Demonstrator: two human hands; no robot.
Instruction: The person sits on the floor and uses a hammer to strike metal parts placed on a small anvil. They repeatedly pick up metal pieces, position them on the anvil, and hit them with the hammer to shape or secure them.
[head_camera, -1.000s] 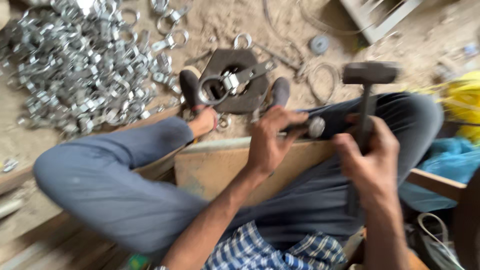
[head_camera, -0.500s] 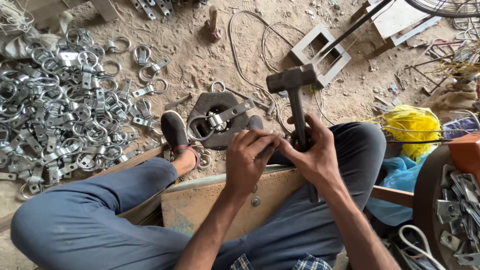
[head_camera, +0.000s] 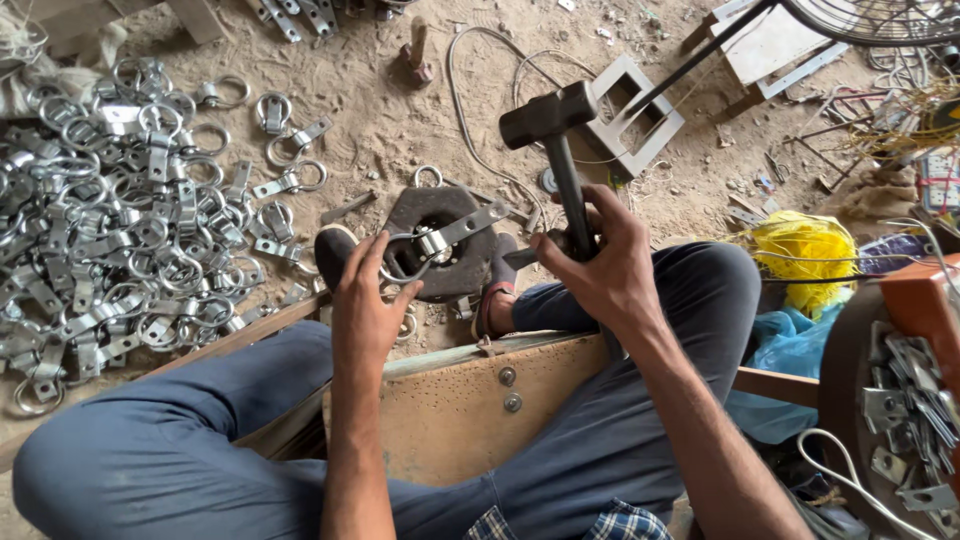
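Note:
My right hand (head_camera: 600, 265) grips the dark handle of a hammer (head_camera: 548, 112), its black head raised above the work. My left hand (head_camera: 365, 300) reaches forward, fingers on the ring of a metal ring-and-strap piece (head_camera: 440, 240). That piece lies across a dark iron block (head_camera: 440, 285) on the sandy ground between my feet. I sit with both knees up in blue trousers, a wooden board (head_camera: 470, 410) between my legs.
A large heap of shiny ring-and-strap parts (head_camera: 110, 240) covers the ground at left. A white square frame (head_camera: 630, 115) and loose wire lie beyond the hammer. Yellow cord (head_camera: 805, 250), a blue bag (head_camera: 790, 360) and a round tray of metal plates (head_camera: 900, 410) sit at right.
My left hand has left the hammer handle and moved down-left to the ring piece on the iron block. The right hand still holds the hammer upright.

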